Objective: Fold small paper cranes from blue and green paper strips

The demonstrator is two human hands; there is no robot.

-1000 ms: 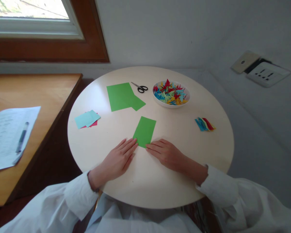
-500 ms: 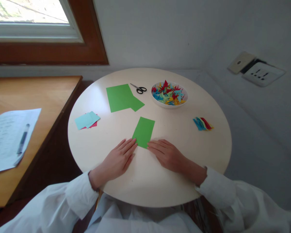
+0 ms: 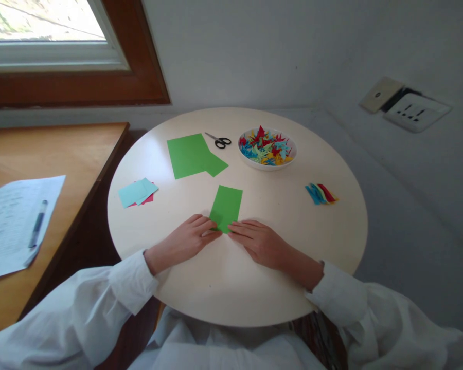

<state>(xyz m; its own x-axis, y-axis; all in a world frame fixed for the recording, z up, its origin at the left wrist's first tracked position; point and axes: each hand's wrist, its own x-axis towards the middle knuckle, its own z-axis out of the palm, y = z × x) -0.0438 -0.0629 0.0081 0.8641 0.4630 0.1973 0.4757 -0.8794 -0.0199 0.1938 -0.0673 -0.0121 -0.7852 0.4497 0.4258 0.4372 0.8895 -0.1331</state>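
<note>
A small green paper rectangle lies on the round cream table in front of me. My left hand rests flat beside its near left corner, fingertips touching the paper's edge. At the near right corner lies my right hand, also flat, its fingertips against the paper. Both hands have their fingers stretched out and hold nothing.
Farther back lie a larger green sheet, black scissors and a white bowl of coloured folded papers. Light blue and red squares sit left, coloured strips right. A wooden desk with papers and a pen stands left.
My left hand has turned and slid right, so its fingertips now reach the green paper's near corner. The right hand has barely moved.
</note>
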